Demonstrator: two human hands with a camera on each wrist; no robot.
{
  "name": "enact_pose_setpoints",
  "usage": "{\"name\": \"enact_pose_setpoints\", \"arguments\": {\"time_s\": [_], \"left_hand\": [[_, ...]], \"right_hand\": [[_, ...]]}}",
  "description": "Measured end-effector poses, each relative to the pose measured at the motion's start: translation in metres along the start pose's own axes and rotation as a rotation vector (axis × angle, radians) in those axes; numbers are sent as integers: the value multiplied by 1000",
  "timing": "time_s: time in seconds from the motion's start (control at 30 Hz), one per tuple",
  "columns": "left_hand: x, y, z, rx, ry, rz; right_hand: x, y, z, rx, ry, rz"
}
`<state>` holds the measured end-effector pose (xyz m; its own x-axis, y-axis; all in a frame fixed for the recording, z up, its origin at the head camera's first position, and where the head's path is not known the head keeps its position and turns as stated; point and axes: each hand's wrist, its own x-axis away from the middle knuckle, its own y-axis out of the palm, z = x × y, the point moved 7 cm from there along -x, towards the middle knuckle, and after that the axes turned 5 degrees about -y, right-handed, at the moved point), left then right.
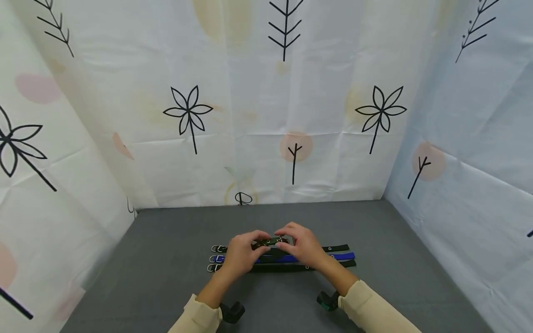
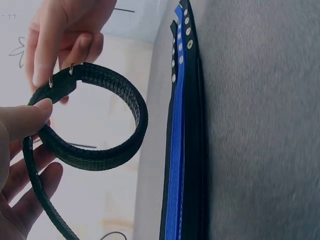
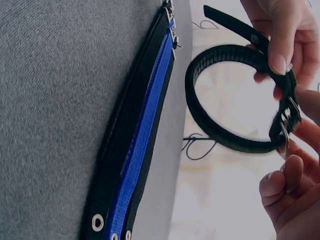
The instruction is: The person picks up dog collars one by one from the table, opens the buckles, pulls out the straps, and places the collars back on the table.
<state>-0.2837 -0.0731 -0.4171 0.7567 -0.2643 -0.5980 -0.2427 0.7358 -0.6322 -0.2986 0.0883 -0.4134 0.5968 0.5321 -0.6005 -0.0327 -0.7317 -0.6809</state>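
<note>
A dark dog collar [image 1: 268, 242] is held up between both hands above the table, bent into a loop. In the left wrist view, the left hand [image 2: 25, 122] pinches the overlapping strap between thumb and fingers, and the free strap end hangs below. The right hand [image 1: 306, 247] grips the buckle end, its thumb and fingers close around the metal buckle and ring [image 3: 287, 120]. Beneath the hands lie a blue collar [image 1: 346, 255] and two black collars, one farther [image 1: 341, 248] and one nearer [image 1: 349, 263], stretched out side by side.
The collars rest on a grey cloth-covered table [image 1: 166, 286], their buckles [image 1: 216, 259] at the left and punched ends at the right. White printed curtains [image 1: 250, 162] enclose the table at the back and both sides. Dark wrist devices [image 1: 233, 312] sit under the cuffs.
</note>
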Motion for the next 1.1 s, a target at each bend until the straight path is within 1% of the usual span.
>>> {"name": "enact_pose_setpoints", "arguments": {"time_s": [0.07, 0.1, 0.17, 0.23, 0.33, 0.47, 0.57, 0.7, 0.8, 0.87, 0.93, 0.97, 1.03, 1.07, 1.1], "left_hand": [[1, 2, 3, 1, 12, -2], [1, 3, 4, 9, 12, -7], [1, 6, 5, 34, -8, -26], [1, 9, 3, 65, -50, -47], [2, 13, 0, 91, -124, -60], [4, 14, -5, 140, -212, -46], [5, 13, -6, 216, -255, -35], [6, 13, -7, 288, -297, -33], [6, 13, -10, 337, -336, -33], [6, 13, -11, 360, -351, -31], [7, 13, -13, 356, -352, -36], [7, 13, -14, 337, -342, -39], [8, 11, -15, 269, -320, -50], [9, 11, -15, 225, -302, -57], [9, 10, -14, 174, -282, -68]], "right_hand": [[1, 1, -6, 27, -55, 9], [1, 1, -7, 36, -69, 13], [3, 2, -9, 46, -90, 27], [4, 1, -9, 44, -94, 39], [6, 1, -8, 44, -94, 60], [8, 1, -6, 10, -84, 115], [11, 1, -3, -43, -51, 176], [17, 2, 0, -144, 43, 279], [22, 4, 3, -268, 129, 362], [24, 8, 6, -364, 197, 389], [26, 12, 8, -438, 265, 384], [26, 14, 9, -437, 292, 363], [25, 15, 9, -395, 322, 295], [24, 15, 7, -350, 315, 253], [22, 15, 5, -294, 291, 207]]}}
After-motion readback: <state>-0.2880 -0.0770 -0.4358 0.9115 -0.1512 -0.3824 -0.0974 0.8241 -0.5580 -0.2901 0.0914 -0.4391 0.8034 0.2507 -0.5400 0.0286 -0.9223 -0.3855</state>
